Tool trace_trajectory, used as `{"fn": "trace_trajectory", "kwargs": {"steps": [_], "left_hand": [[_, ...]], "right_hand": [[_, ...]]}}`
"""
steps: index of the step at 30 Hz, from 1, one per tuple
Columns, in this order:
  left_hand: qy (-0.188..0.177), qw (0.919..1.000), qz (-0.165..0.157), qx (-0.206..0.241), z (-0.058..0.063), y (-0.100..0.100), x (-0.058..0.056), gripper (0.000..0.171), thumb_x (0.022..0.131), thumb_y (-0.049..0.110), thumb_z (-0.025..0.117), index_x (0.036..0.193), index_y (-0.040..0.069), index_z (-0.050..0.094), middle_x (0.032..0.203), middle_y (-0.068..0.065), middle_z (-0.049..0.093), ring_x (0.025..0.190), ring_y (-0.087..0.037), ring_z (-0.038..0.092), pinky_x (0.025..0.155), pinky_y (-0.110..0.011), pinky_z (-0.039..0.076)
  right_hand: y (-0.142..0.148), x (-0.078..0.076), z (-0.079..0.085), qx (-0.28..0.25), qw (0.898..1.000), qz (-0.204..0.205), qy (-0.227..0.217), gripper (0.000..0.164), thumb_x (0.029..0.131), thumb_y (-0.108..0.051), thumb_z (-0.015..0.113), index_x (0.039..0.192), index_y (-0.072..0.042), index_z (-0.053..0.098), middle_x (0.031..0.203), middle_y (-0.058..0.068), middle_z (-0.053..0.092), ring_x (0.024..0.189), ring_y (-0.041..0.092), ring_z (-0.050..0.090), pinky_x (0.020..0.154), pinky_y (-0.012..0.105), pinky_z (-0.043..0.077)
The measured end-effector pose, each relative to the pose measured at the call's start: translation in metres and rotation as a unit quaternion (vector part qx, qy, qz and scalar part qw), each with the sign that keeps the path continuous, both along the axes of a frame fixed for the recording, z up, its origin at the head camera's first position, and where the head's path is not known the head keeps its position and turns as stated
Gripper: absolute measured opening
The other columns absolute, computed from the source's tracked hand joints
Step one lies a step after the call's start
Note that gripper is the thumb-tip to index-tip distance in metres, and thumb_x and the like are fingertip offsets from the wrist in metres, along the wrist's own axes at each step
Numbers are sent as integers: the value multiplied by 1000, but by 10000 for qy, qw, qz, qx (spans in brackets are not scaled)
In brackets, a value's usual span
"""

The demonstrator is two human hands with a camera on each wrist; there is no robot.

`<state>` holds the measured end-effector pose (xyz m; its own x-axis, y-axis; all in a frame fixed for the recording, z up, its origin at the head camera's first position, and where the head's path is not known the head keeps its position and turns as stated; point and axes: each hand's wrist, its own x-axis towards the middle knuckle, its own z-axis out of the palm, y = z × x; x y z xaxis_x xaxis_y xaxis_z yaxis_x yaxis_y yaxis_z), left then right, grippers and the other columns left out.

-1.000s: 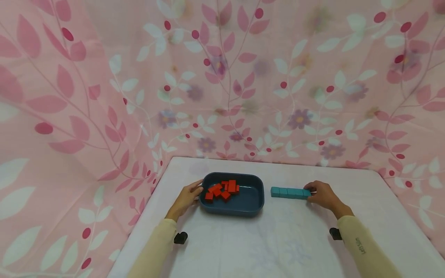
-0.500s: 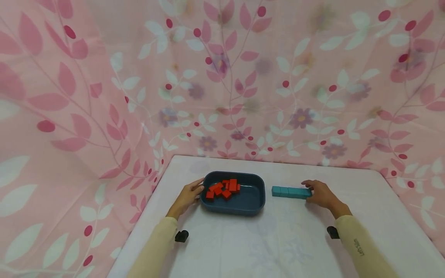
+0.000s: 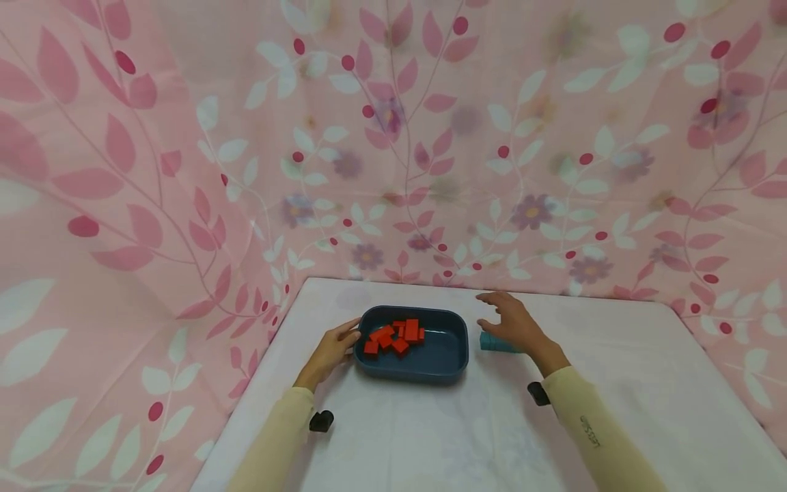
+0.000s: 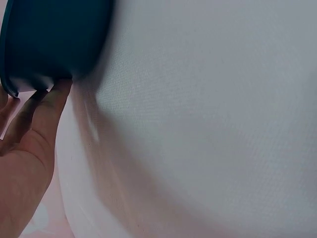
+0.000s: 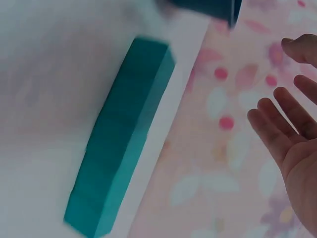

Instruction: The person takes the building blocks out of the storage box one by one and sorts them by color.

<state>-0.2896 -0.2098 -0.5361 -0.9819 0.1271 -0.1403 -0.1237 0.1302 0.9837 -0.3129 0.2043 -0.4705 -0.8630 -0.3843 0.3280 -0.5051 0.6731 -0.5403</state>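
Note:
A dark blue rectangular tub (image 3: 408, 374) stands on the table, with several red blocks (image 3: 400, 347) in its left half. My left hand (image 3: 326, 354) touches the outside of the tub's left end; in the left wrist view its fingertips (image 4: 62, 84) meet the tub wall (image 4: 54, 44). My right hand (image 3: 516, 326) is raised above a row of teal blocks (image 3: 499, 344), fingers spread and nothing in them. From the head it hides the row's right part. The right wrist view shows the whole row of teal blocks (image 5: 119, 134) lying end to end, apart from the hand.
A white cloth (image 3: 393, 437) covers the table. Pink leaf-patterned fabric (image 3: 406, 137) hangs behind and at the left. Black wrist cameras (image 3: 321, 421) sit beneath both sleeves.
My right hand has left the right end of the teal row, rising and moving left over it with fingers spread. The left hand, the tub and the red blocks stay put.

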Motion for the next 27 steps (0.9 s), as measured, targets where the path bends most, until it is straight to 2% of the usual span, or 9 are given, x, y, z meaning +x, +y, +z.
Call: {"fn": "trace_trajectory", "kwargs": {"steps": [5,11,17,21,27], "left_hand": [[-8,10000,72,-7,-2,-2,1,46,100,19,56,146,19,48,139,-19,53,121,-32,55,93,-49,49],[15,10000,20,27,1,0,2,46,101,19,55,147,18,47,140,-19,51,121,-34,55,94,-50,48],[-11,10000,8,29,5,1,3,46,101,16,54,147,17,47,141,-20,50,121,-34,54,95,-51,47],[-2,10000,-36,20,5,1,3,46,102,15,53,147,16,46,140,-21,50,122,-34,54,95,-52,46],[13,10000,-81,32,3,1,2,46,101,17,54,147,17,46,140,-20,51,121,-33,55,94,-51,47]], "right_hand": [[-48,-1,1,-144,9985,532,-72,52,84,-16,79,130,-5,59,126,12,60,113,28,57,89,46,52],[-89,-3,-9,4,9956,731,-591,56,84,-19,79,134,-7,58,130,7,60,118,24,56,96,42,49],[-115,-11,-23,358,9909,836,-996,60,83,-25,80,135,-6,57,132,8,59,123,26,52,104,47,40],[-126,-18,-30,473,9880,977,-1101,61,80,-19,82,133,-1,57,129,14,60,122,29,53,105,49,38],[-138,-27,-46,851,9870,783,-1116,60,77,-19,84,128,1,59,113,10,63,103,23,56,96,40,47]]}}
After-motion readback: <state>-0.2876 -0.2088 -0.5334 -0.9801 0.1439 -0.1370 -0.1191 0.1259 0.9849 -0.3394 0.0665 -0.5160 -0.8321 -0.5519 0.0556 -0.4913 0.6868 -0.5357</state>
